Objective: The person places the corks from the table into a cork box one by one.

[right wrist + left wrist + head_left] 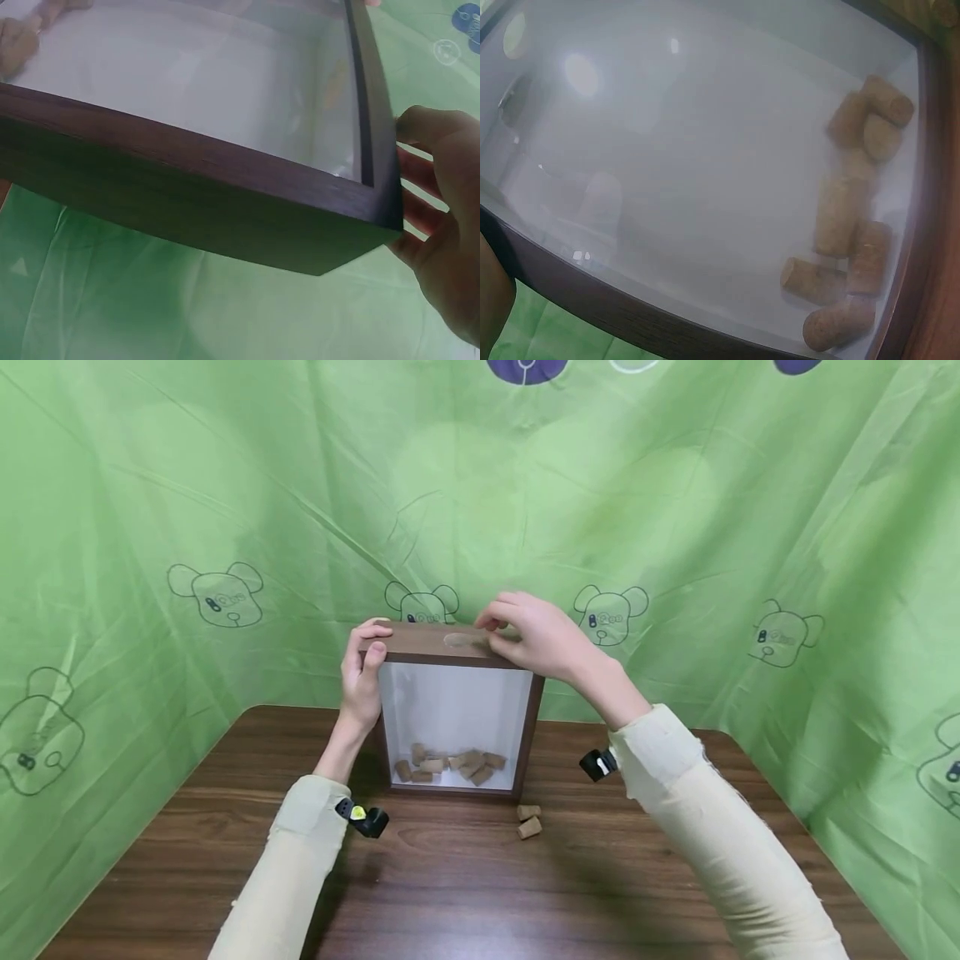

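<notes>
A brown wood-framed shadow box point(461, 652) with a clear front stands upright on the table, an oval hole point(459, 641) in its top. Several corks point(471, 762) lie at the bottom behind the pane, seen close up in the left wrist view as a heap of corks point(844, 214). My left hand point(363, 672) grips the top left corner, thumb on the front edge. Over the top's right part is my right hand point(536, 635), its fingers loosely bent beside the hole; no cork shows between them. In the right wrist view the fingers point(424, 187) meet the box's top edge.
Two loose corks point(529, 820) lie on the brown wooden table point(450, 885), in front of the box's right corner. A green curtain point(480, 527) with bear outlines hangs behind and along both sides.
</notes>
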The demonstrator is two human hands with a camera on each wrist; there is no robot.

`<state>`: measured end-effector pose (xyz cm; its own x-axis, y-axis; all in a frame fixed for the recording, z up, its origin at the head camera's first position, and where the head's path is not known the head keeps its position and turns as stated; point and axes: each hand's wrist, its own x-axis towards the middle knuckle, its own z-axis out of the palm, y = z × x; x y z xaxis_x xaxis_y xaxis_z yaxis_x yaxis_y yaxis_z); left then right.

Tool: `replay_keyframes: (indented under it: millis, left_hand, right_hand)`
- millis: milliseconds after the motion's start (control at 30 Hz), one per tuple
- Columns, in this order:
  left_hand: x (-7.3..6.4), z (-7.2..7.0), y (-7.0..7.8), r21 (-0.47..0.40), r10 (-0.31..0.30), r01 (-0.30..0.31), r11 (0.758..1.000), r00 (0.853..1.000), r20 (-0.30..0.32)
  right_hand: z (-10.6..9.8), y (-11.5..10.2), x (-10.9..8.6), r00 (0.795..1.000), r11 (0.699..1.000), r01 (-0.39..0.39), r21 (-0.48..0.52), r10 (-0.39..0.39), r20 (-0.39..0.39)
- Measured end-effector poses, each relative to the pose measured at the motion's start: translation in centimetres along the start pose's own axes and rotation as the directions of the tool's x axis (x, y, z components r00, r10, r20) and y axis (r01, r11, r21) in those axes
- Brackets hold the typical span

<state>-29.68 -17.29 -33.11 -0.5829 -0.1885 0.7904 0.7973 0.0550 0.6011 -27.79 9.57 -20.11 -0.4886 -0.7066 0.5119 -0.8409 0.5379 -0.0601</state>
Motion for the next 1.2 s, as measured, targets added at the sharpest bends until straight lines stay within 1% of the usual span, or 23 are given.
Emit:
replay_keyframes:
  millis: [133,267,367,533,600,700,900,1033,1200]
  left_hand:
    - [0.1,0.1,0.1,-0.006,-0.007,0.007,1.0,1.0,-0.005]
    - [0.2,0.1,0.2,-0.002,-0.036,0.036,0.999,0.999,-0.007]
    - [0.2,0.0,0.2,0.002,-0.047,0.047,0.999,0.999,-0.008]
    - [0.1,-0.1,0.4,-0.001,-0.045,0.045,0.999,0.999,-0.015]
    - [0.1,-0.1,0.4,-0.006,-0.04,0.04,0.999,0.999,-0.015]
    - [0.0,-0.2,0.4,-0.009,-0.033,0.032,0.999,0.999,-0.011]
    - [0.1,-0.2,0.5,-0.011,-0.028,0.028,1.0,1.0,-0.014]
    - [0.1,-0.3,0.6,-0.008,-0.04,0.04,0.999,0.999,-0.01]
    - [0.0,-0.4,0.6,-0.001,-0.05,0.05,0.999,0.999,-0.013]
  right_hand:
    - [-0.6,0.1,-1.4,0.998,1.0,0.006,0.03,-0.004,-0.056]
    - [-0.9,0.1,-2.7,0.996,0.999,-0.01,0.052,0.014,-0.088]
    - [-1.0,0.1,-3.8,0.993,0.998,-0.004,0.062,0.011,-0.12]
    - [-0.8,0.4,-5.4,0.977,0.996,0.043,0.08,-0.025,-0.21]
    - [-0.8,0.5,-6.0,0.97,0.995,0.041,0.095,-0.017,-0.244]
    - [-0.8,0.5,-7.0,0.962,0.993,0.006,0.114,0.025,-0.271]
    - [-0.8,0.9,-8.6,0.957,0.988,-0.06,0.14,0.097,-0.275]
    - [-0.6,1.1,-9.7,0.956,0.984,-0.083,0.159,0.123,-0.266]
    - [0.3,1.6,-11.1,0.961,0.981,-0.093,0.17,0.133,-0.243]
